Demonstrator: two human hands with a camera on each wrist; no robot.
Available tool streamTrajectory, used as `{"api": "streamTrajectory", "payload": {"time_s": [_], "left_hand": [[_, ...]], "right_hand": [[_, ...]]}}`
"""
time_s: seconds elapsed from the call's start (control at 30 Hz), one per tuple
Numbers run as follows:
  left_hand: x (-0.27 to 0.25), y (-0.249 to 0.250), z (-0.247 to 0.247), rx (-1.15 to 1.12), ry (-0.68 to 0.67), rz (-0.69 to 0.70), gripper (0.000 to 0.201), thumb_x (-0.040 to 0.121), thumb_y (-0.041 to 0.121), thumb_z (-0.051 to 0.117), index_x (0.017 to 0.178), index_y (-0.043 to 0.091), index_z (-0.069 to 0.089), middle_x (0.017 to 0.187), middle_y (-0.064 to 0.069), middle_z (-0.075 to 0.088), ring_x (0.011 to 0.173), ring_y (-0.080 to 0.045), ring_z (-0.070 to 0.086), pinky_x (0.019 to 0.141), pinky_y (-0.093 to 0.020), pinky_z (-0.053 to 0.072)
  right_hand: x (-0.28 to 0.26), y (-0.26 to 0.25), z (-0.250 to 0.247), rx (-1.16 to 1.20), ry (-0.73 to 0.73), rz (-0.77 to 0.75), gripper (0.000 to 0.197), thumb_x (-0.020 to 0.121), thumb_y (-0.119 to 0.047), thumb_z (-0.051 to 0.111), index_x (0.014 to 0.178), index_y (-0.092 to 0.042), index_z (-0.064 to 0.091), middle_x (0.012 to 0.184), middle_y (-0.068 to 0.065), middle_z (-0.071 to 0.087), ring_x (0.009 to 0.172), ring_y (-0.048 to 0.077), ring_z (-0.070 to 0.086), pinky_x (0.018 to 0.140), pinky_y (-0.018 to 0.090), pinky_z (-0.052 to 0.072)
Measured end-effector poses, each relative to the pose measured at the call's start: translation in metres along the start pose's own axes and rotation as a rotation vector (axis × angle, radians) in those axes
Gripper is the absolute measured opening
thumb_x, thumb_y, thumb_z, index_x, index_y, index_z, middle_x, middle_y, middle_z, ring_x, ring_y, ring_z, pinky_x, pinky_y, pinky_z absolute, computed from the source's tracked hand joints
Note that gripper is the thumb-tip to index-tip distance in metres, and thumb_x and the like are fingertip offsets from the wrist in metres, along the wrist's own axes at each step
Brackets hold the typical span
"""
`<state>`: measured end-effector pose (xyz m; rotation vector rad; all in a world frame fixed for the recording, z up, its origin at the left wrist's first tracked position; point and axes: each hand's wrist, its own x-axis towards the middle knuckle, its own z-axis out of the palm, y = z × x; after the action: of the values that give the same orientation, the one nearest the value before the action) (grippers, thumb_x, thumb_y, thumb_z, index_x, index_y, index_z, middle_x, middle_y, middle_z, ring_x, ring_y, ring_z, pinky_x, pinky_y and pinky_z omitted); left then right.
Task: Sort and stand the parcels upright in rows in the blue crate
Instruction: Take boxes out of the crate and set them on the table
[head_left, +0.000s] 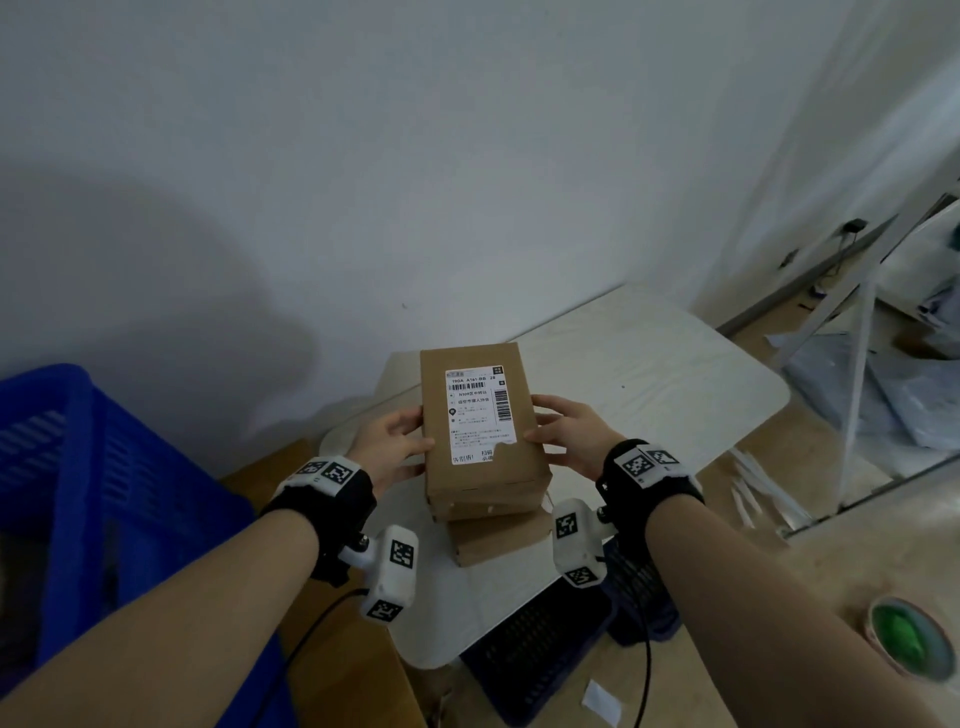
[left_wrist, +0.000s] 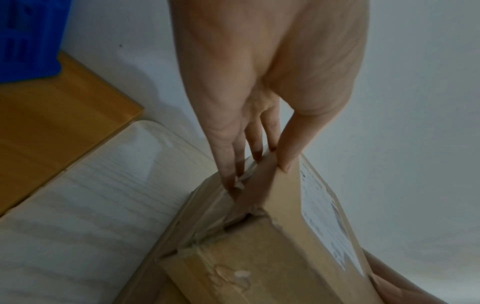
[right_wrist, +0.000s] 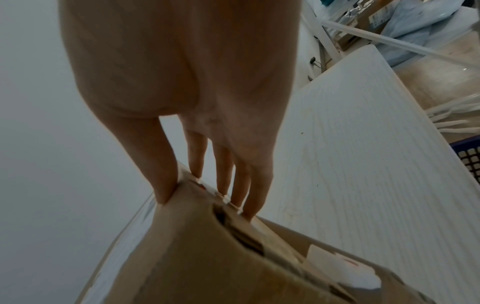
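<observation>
We hold one parcel (head_left: 480, 431) between our two hands, above the white table (head_left: 649, 374). The left hand (head_left: 392, 447) grips its left side: the thumb lies on the top edge and the fingers (left_wrist: 228, 162) reach down the side wall. The right hand (head_left: 569, 434) grips the right side in the same way, thumb on top and fingers (right_wrist: 249, 197) along the side. The parcel is a brown cardboard box that lies flat, with a white label (head_left: 478, 415) facing up. Just under it, a second parcel (head_left: 498, 540) of the same brown cardboard rests on the table; we cannot tell if the two touch. The blue crate (head_left: 78, 467) stands at our left, well apart from the parcels, and its inside is hidden from us. At the right, near our forearm, is a tape roll (head_left: 909, 642) with a green middle.
</observation>
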<state>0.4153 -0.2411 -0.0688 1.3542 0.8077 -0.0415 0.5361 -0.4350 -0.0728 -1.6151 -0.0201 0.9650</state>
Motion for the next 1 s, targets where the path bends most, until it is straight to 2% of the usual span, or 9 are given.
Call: {"api": "streamTrajectory", "payload": {"time_s": [0.13, 0.23, 0.3, 0.37, 0.47, 0.57, 0.73, 1.0], "left_hand": [[-0.001, -0.002, 0.005, 0.04, 0.027, -0.002, 0.051, 0.09, -0.008, 0.051, 0.136, 0.015, 0.048, 0.131, 0.002, 0.056, 0.109, -0.02, 0.058, 0.075, -0.031, 0.052], [-0.005, 0.003, 0.008, 0.152, 0.068, -0.003, 0.053, 0.089, -0.003, 0.056, 0.137, 0.017, 0.048, 0.132, -0.006, 0.058, 0.115, -0.024, 0.057, 0.089, -0.039, 0.051], [-0.015, 0.01, 0.011, 0.287, 0.092, 0.022, 0.05, 0.089, 0.002, 0.058, 0.136, 0.016, 0.049, 0.131, -0.009, 0.058, 0.115, -0.024, 0.056, 0.093, -0.038, 0.048], [-0.03, 0.017, 0.014, 0.484, 0.101, 0.083, 0.049, 0.09, 0.007, 0.058, 0.137, 0.013, 0.047, 0.134, -0.011, 0.055, 0.118, -0.025, 0.054, 0.095, -0.035, 0.046], [-0.056, 0.03, 0.014, 0.722, 0.089, 0.179, 0.049, 0.092, 0.013, 0.056, 0.139, 0.01, 0.042, 0.14, -0.011, 0.05, 0.126, -0.026, 0.05, 0.102, -0.032, 0.041], [-0.083, 0.047, 0.01, 0.813, 0.068, 0.262, 0.045, 0.092, 0.017, 0.055, 0.136, 0.008, 0.047, 0.139, -0.012, 0.051, 0.126, -0.025, 0.05, 0.105, -0.033, 0.04], [-0.143, 0.078, -0.006, 0.949, 0.055, 0.422, 0.039, 0.095, 0.019, 0.05, 0.132, 0.008, 0.051, 0.137, -0.013, 0.053, 0.125, -0.026, 0.051, 0.104, -0.033, 0.04], [-0.245, 0.1, -0.064, 1.201, 0.164, 0.655, 0.04, 0.098, 0.023, 0.042, 0.136, 0.012, 0.046, 0.144, -0.008, 0.046, 0.13, -0.025, 0.046, 0.107, -0.033, 0.036]], "right_hand": [[0.003, 0.0, -0.001, -0.082, 0.019, -0.017, 0.058, 0.083, 0.008, 0.058, 0.135, -0.016, 0.048, 0.124, 0.01, 0.063, 0.11, 0.025, 0.058, 0.092, 0.039, 0.047], [-0.002, -0.003, 0.0, -0.21, 0.055, -0.035, 0.057, 0.084, 0.004, 0.06, 0.137, -0.012, 0.047, 0.126, 0.011, 0.061, 0.118, 0.027, 0.056, 0.103, 0.043, 0.045], [-0.012, -0.009, 0.002, -0.313, 0.089, -0.056, 0.056, 0.085, 0.001, 0.061, 0.138, -0.009, 0.046, 0.13, 0.013, 0.058, 0.12, 0.029, 0.054, 0.099, 0.038, 0.046], [-0.026, -0.014, 0.006, -0.431, 0.117, -0.099, 0.053, 0.086, -0.004, 0.062, 0.137, -0.006, 0.046, 0.131, 0.016, 0.057, 0.119, 0.029, 0.054, 0.099, 0.037, 0.046], [-0.052, -0.024, 0.012, -0.583, 0.163, -0.203, 0.048, 0.09, -0.009, 0.059, 0.136, -0.004, 0.046, 0.131, 0.018, 0.058, 0.119, 0.029, 0.055, 0.104, 0.04, 0.044], [-0.081, -0.037, 0.024, -0.751, 0.196, -0.288, 0.042, 0.094, -0.015, 0.052, 0.135, -0.007, 0.048, 0.132, 0.014, 0.057, 0.121, 0.027, 0.054, 0.104, 0.036, 0.043], [-0.136, -0.063, 0.059, -1.044, 0.244, -0.378, 0.043, 0.095, -0.024, 0.051, 0.135, -0.011, 0.049, 0.135, 0.01, 0.055, 0.123, 0.025, 0.053, 0.103, 0.033, 0.04], [-0.227, -0.09, 0.138, -1.285, 0.29, -0.552, 0.042, 0.097, -0.031, 0.047, 0.136, -0.016, 0.048, 0.138, 0.008, 0.053, 0.124, 0.024, 0.052, 0.105, 0.036, 0.041]]}}
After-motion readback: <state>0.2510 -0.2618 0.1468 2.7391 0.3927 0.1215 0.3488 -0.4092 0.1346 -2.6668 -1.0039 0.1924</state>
